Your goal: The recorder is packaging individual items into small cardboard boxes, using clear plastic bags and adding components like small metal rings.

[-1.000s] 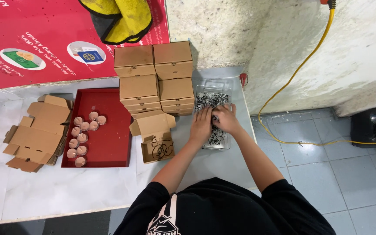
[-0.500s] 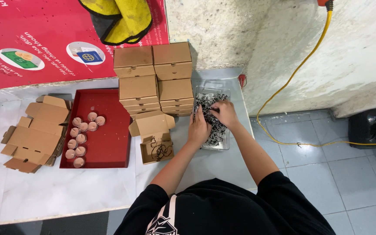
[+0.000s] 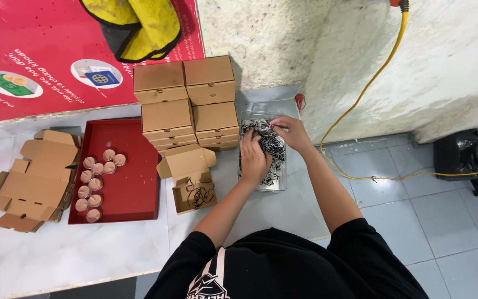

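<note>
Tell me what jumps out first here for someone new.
Both hands meet in a clear tray of tangled dark cords at the table's right edge: the left hand pressed into the pile, the right hand pinching a strand near the top. Left of it stands a stack of closed cardboard boxes with one open box in front, then a red tray holding small round pieces.

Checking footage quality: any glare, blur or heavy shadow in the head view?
Head view: even light, sharp overall; no glare on the white table; soft shadow beside the stacked cardboard boxes; dark cords in the clear tray too fine to resolve; both hands crisp.
</note>
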